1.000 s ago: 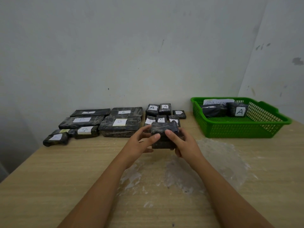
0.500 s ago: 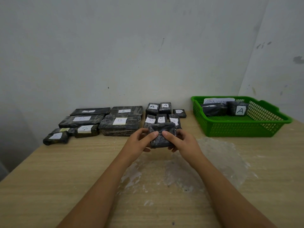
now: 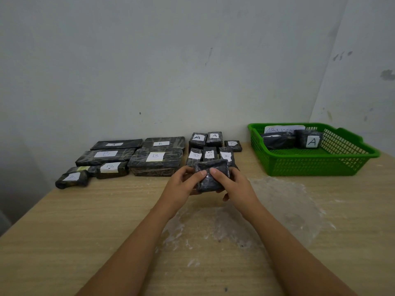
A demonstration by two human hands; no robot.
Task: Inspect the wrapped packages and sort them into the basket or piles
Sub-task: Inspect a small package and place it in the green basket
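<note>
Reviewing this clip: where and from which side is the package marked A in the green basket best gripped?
Probably from above, across the narrow sides of the package marked A. It stands upright in the green basket, top exposed; a darker package sits close on its left, and the mesh walls block a sideways approach.

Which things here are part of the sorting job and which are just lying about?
Part of the job:
- small black wrapped package held by left hand and right hand
- green plastic mesh basket
- labelled black wrapped packages in piles

Lying about:
- crumpled clear plastic film on wooden table
</note>
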